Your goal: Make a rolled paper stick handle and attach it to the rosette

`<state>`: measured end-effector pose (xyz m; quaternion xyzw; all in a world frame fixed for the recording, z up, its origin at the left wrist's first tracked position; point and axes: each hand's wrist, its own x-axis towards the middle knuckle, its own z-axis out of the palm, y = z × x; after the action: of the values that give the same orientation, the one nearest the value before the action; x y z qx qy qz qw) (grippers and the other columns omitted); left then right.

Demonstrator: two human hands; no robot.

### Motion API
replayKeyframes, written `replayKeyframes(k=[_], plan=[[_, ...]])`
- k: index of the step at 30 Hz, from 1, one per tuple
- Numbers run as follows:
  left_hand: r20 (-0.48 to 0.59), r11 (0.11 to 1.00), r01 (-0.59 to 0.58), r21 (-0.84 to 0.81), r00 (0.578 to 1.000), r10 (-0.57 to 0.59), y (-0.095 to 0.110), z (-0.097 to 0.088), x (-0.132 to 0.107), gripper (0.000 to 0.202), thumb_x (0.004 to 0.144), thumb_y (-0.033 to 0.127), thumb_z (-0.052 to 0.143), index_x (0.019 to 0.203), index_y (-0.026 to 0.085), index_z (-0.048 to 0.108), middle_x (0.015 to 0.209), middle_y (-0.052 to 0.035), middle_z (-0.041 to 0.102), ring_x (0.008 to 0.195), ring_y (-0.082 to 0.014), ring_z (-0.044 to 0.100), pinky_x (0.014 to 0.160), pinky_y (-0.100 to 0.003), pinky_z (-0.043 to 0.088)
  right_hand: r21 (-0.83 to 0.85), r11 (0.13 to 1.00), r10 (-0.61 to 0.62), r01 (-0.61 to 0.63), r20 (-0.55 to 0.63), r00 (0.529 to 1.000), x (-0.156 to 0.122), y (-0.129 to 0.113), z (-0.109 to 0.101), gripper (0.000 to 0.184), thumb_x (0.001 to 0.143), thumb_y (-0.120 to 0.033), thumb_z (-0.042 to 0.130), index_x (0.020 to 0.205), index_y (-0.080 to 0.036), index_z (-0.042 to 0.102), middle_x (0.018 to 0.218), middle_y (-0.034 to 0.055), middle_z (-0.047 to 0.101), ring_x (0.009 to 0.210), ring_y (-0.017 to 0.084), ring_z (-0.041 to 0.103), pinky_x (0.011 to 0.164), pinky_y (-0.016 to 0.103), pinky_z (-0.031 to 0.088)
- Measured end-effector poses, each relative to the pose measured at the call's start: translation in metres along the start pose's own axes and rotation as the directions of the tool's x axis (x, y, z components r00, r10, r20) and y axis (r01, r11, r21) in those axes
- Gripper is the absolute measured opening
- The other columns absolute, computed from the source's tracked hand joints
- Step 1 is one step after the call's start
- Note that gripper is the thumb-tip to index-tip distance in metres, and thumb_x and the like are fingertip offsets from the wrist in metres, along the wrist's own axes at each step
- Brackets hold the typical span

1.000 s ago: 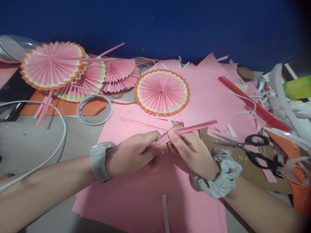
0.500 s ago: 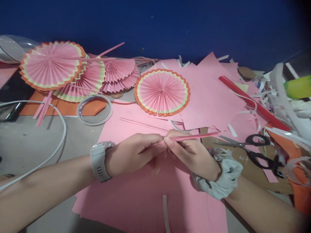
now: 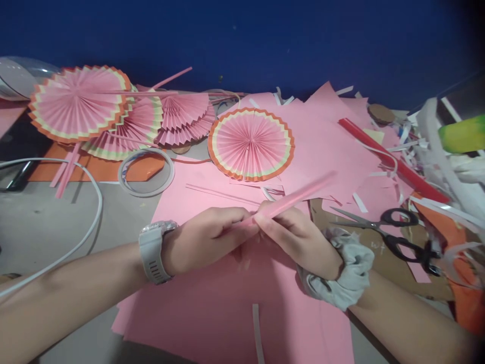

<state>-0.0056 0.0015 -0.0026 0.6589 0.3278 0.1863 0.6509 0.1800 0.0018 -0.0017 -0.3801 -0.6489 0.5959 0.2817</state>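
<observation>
A narrow, folded pink paper strip [image 3: 303, 194] is held in mid-scene above stacked pink paper sheets [image 3: 227, 308], its free end slanting far and right, slightly blurred. The left hand [image 3: 212, 233] closes around its near end, mostly hiding it; the right hand [image 3: 299, 240] pinches it between thumb and fingers, just beside the left. A grey-strapped watch [image 3: 153, 258] circles the left wrist, a pale scrunchie [image 3: 343, 270] the right.

Just beyond the hands lies a round pleated paper rosette [image 3: 261, 154], pink with yellow and orange edging. Near the scene's edge, a white strip [image 3: 257, 331] lies on the sheets. To the right, open black-handled scissors [image 3: 392, 237] rest on brown cardboard [image 3: 364, 268], blades pointing toward the right hand. Farther right are a red rod [image 3: 397, 164] and a clutter of paper scraps.

On the left, a tape roll [image 3: 122, 184] lies flat and a white cable [image 3: 99, 202] curves across the grey table [image 3: 117, 217]. More rosettes [image 3: 79, 103] overlap at far left, before a dark blue backdrop [image 3: 242, 45].
</observation>
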Motion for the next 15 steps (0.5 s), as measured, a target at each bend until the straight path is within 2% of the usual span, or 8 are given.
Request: replayKeyframes(k=[6, 15], plan=[[-0.001, 1.0, -0.006, 0.004, 1.0, 0.006, 0.0014, 0.0004, 0.0006, 0.037, 0.097, 0.035, 0.029, 0.074, 0.015, 0.051, 0.065, -0.0009, 0.064, 0.059, -0.008, 0.058, 0.062, -0.019, 0.048, -0.069, 0.998, -0.006, 0.0, -0.085, 0.996, 0.0022, -0.0033, 0.0013, 0.029, 0.088, -0.015, 0.051, 0.059, -0.015, 0.05, 0.054, -0.0058, 0.045, 0.05, 0.005, 0.042, 0.049, 0.017, 0.034], [0.0, 1.0, -0.023, 0.008, 1.0, 0.023, 0.0015, -0.0001, 0.0005, 0.035, 0.098, 0.032, 0.028, 0.077, 0.016, 0.051, 0.063, -0.0003, 0.062, 0.059, -0.0083, 0.059, 0.063, -0.019, 0.048, -0.066, 0.998, -0.016, 0.01, -0.089, 0.996, 0.0019, -0.0032, 0.0035, 0.036, 0.092, -0.021, 0.044, 0.057, -0.015, 0.05, 0.053, -0.0056, 0.045, 0.05, 0.004, 0.043, 0.05, 0.016, 0.035]])
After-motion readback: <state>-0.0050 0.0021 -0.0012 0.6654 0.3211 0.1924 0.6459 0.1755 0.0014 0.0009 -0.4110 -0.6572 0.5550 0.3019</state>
